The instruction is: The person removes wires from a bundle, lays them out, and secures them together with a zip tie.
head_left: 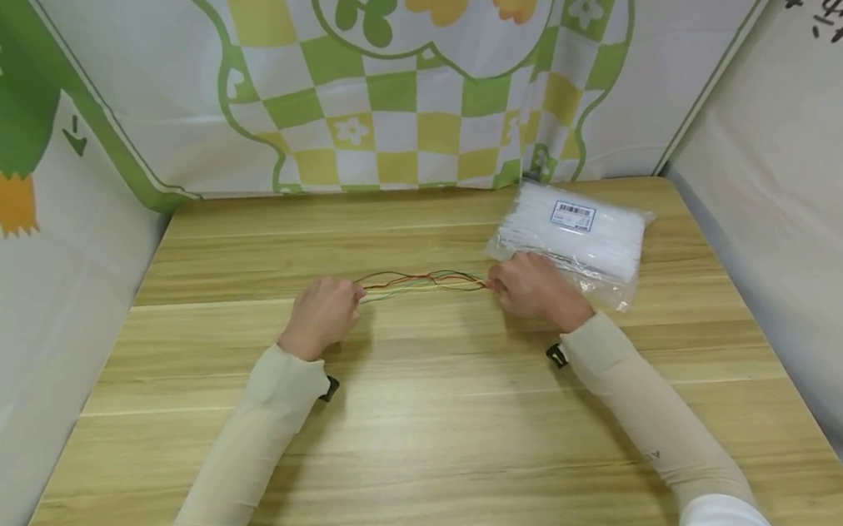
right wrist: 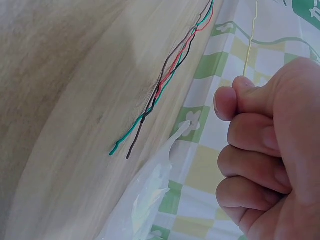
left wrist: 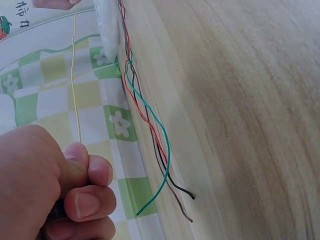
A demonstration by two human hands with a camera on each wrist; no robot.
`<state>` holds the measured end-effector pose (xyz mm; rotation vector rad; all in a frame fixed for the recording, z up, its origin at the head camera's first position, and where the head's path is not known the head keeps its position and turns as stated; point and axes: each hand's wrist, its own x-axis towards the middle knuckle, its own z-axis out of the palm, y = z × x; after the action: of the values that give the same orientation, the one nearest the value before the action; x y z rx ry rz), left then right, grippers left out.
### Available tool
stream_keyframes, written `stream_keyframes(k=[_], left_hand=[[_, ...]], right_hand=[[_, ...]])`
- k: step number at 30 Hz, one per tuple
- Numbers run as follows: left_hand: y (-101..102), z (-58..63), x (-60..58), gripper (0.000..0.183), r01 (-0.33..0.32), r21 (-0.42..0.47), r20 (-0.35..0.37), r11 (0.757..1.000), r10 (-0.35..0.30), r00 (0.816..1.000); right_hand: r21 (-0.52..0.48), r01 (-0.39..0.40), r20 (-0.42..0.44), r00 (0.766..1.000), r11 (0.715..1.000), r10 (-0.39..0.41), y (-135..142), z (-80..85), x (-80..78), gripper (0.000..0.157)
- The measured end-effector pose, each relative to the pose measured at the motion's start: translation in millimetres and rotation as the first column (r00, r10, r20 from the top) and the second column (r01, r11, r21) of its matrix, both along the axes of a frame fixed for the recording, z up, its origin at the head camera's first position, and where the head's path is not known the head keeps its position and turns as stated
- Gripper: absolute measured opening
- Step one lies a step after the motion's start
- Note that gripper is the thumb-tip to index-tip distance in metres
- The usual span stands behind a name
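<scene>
A thin yellow wire (left wrist: 75,85) runs taut between the two hands. The left hand (head_left: 324,315) pinches one end of it between thumb and forefinger, its other fingers curled. At the opposite end, the right hand (head_left: 532,288) pinches the same wire (right wrist: 251,45) with its fingers folded in. Beside it, loosely twisted together along the wooden table, are a green wire (left wrist: 162,127), a red wire (left wrist: 126,82), a black wire (left wrist: 181,189) and a brown wire (left wrist: 181,207). Their loose ends splay apart near each hand, and neither hand appears to grip them.
A clear plastic bag of white strips (head_left: 577,237) with a barcode label lies at the table's back right, right by the right hand. The wooden table (head_left: 424,463) is enclosed by printed cloth (head_left: 395,132) at the back and sides.
</scene>
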<state>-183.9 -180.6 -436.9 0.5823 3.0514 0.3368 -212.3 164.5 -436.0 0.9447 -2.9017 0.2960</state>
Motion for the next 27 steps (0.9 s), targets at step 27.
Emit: stream_keyframes(k=[27], left_hand=[[4,-0.2,-16.1,0.031,-0.110,-0.085,0.100,0.990,0.118,0.988]], right_hand=[[-0.001,0.075,0.103,0.992,0.997,-0.074,-11,0.8,-14.8,0.038]])
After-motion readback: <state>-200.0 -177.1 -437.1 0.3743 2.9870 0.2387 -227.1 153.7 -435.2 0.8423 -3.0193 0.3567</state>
